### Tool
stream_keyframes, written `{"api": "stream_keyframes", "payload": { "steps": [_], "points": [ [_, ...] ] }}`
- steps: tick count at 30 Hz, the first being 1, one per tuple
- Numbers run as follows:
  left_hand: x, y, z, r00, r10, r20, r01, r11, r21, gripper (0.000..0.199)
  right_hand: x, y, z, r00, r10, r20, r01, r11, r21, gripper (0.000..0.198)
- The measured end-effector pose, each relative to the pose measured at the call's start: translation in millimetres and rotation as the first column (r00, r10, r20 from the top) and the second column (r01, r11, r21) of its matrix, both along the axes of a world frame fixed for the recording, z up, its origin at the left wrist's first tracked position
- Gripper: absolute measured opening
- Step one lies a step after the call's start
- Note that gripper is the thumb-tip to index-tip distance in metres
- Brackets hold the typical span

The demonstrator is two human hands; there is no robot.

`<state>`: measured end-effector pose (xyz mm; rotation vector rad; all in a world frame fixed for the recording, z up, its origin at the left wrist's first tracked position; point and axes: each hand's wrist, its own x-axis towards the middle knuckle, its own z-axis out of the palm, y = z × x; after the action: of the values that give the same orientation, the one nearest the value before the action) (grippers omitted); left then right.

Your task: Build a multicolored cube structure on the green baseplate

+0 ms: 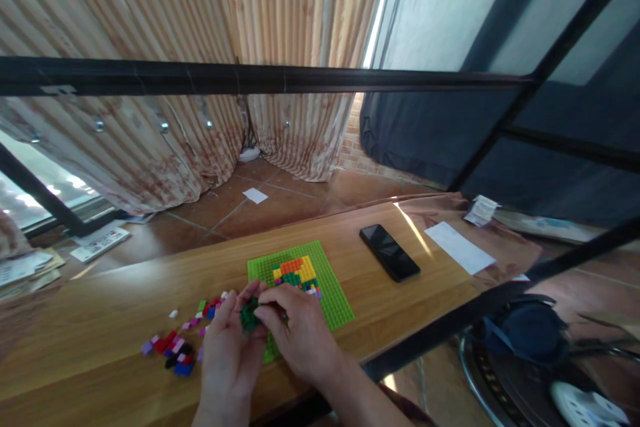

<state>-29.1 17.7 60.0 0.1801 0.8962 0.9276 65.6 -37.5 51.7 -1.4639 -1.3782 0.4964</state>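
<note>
Cupped above the near edge of the baseplate, my left hand [227, 340] holds a small heap of dark green toy bricks [249, 315] in its palm. My right hand [300, 330] reaches over that palm, thumb and forefinger pinched at the green bricks; whether a single brick is between the fingertips is too small to make out. Beneath and beyond both hands lies a light green studded baseplate [333, 293]. On it a patch of yellow, orange, green and other coloured bricks [306, 269] is built up, partly hidden by my right hand.
Loose coloured bricks [173, 347] lie in a scattered pile left of my hands on the wooden table [115, 320]. A black phone [390, 252] and a white paper [460, 247] lie to the right. A dark metal bar [430, 327] runs along the table's near right edge.
</note>
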Motion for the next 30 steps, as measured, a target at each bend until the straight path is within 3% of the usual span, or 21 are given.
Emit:
{"api": "stream_keyframes", "payload": {
  "steps": [5,8,15,30],
  "points": [
    [4,-2,-5.9,0.997,-0.070,-0.039,0.072,0.996,0.050,0.009,6,-1,2,0.990,-0.026,-0.140,0.035,0.997,0.063,0.014],
    [7,-7,-5.1,0.989,-0.129,-0.067,0.134,0.988,0.071,0.013,9,-1,1,0.986,-0.044,-0.159,0.061,0.992,0.108,0.018],
    [12,-15,0.0,0.972,-0.210,-0.108,0.223,0.967,0.122,0.036,15,-2,1,0.997,-0.053,-0.056,0.061,0.988,0.142,0.026],
    [13,-10,-4.4,0.972,-0.206,-0.109,0.222,0.961,0.166,0.037,21,0,0,0.996,-0.086,-0.006,0.086,0.988,0.126,0.031]
  ]
}}
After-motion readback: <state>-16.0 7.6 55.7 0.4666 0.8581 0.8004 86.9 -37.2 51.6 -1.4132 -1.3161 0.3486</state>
